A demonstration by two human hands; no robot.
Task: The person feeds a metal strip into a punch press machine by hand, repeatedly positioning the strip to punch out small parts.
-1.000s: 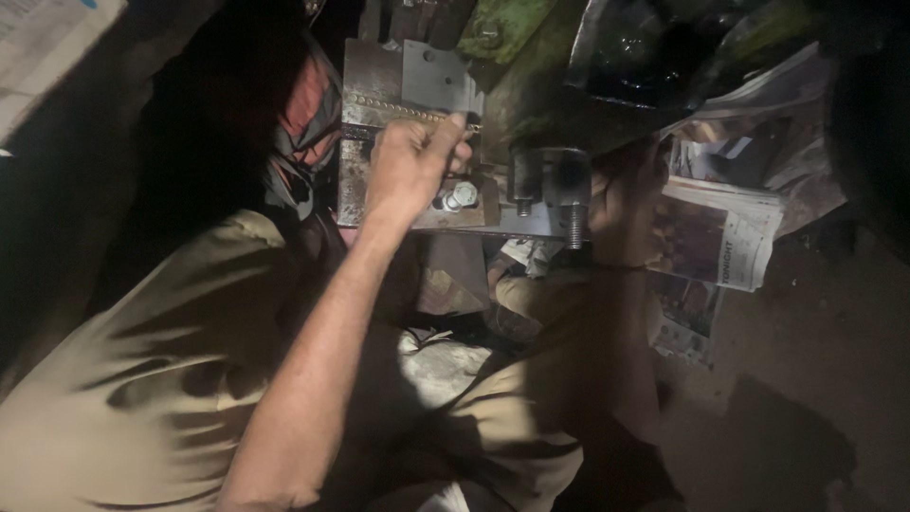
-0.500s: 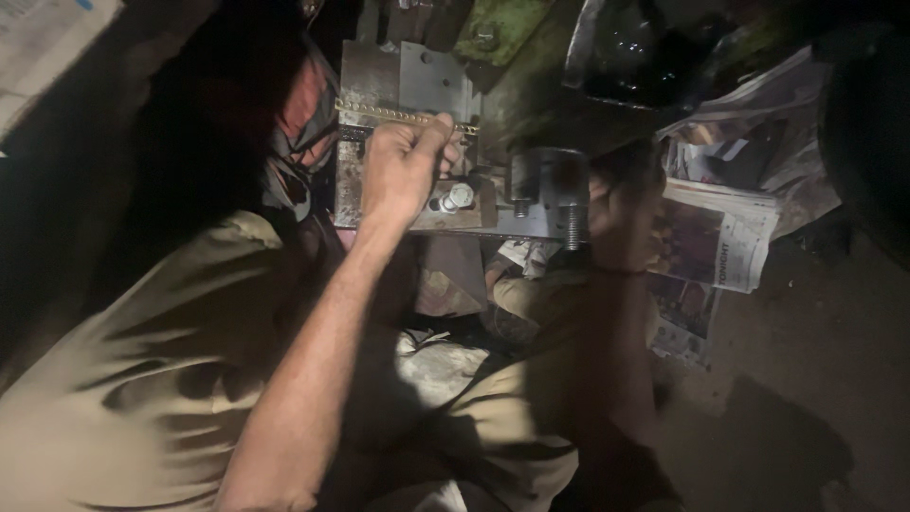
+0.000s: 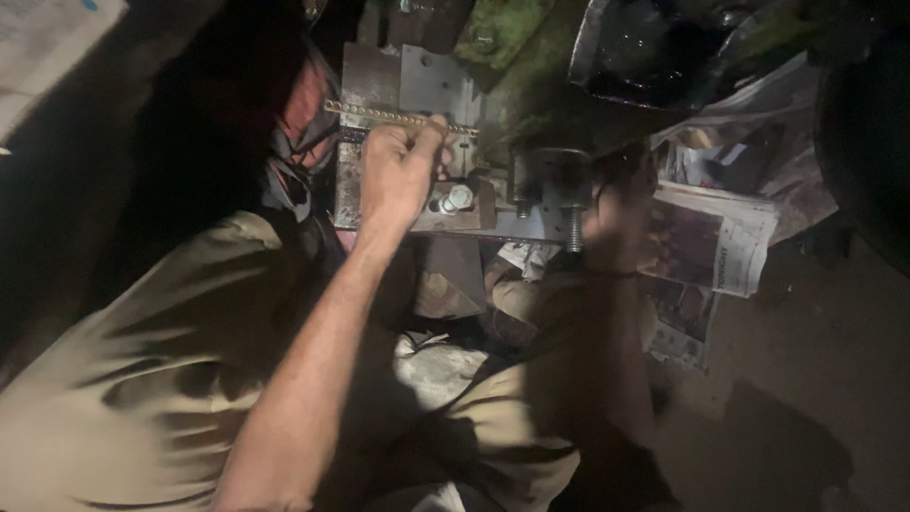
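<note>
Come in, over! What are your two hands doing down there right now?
Left hand in a closed grip on the thin toothed strip across the metal plate. Right hand in shadow by the threaded bolt, grip unclear. Loose bolt beside left hand.

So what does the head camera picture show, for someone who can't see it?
In dim light, a person's left hand pinches a thin toothed metal strip lying across a grey metal plate. Their right hand, in shadow, rests beside a bolted metal block, with crumpled newspapers nearby.
</note>
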